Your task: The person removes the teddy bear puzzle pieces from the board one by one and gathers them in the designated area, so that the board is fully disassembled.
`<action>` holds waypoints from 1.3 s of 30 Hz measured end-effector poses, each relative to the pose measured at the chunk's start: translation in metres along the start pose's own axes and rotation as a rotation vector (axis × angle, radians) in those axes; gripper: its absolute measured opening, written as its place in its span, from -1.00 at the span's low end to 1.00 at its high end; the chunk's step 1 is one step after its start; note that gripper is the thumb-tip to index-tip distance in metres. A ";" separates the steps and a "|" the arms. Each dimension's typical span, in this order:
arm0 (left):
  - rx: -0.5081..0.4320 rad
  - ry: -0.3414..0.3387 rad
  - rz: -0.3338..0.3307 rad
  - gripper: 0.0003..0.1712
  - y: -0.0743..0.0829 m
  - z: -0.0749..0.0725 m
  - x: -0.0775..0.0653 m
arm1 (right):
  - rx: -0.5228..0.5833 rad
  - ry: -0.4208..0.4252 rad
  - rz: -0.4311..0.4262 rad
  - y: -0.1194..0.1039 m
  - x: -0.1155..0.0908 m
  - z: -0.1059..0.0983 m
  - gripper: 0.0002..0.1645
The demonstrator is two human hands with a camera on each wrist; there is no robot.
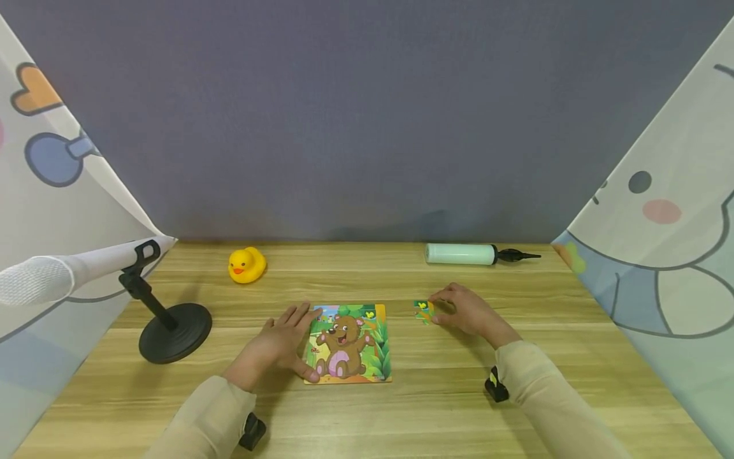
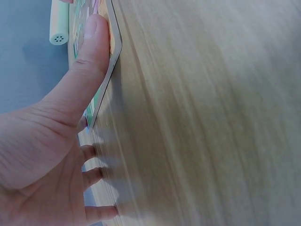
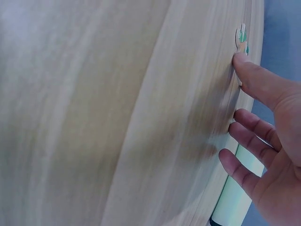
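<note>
Spanning the view, the wooden table runs back to a grey wall. A microphone stand occupies its left side; a pump lies parallel to the far edge. Centrally, a bear puzzle is framed along its left edge by the left hand, fingers spread wide, thumb on the near corner. A yellow duck sits beyond. Across a gap of wood from the puzzle's right edge, the right hand narrowly pinches a puzzle piece.
</note>
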State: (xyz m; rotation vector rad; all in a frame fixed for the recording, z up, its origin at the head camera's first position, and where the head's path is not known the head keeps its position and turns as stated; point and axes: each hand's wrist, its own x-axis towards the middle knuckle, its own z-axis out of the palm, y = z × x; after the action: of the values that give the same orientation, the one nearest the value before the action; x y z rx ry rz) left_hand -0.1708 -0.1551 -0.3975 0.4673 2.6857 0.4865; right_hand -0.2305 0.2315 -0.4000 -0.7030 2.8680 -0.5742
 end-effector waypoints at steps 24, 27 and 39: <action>-0.015 -0.004 -0.017 0.50 0.003 -0.002 -0.001 | 0.209 0.081 0.023 -0.008 -0.001 -0.003 -0.45; -0.013 0.000 -0.014 0.50 0.002 -0.002 -0.001 | 0.250 0.110 0.001 -0.018 0.000 0.001 -0.48; -0.015 0.003 -0.019 0.50 0.003 -0.001 -0.001 | 0.378 0.028 0.006 -0.061 0.003 0.021 -0.45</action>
State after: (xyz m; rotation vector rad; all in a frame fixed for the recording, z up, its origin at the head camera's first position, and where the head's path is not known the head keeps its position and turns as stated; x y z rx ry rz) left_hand -0.1700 -0.1528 -0.3951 0.4369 2.6850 0.5018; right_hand -0.2032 0.1737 -0.3955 -0.6249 2.6662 -1.0918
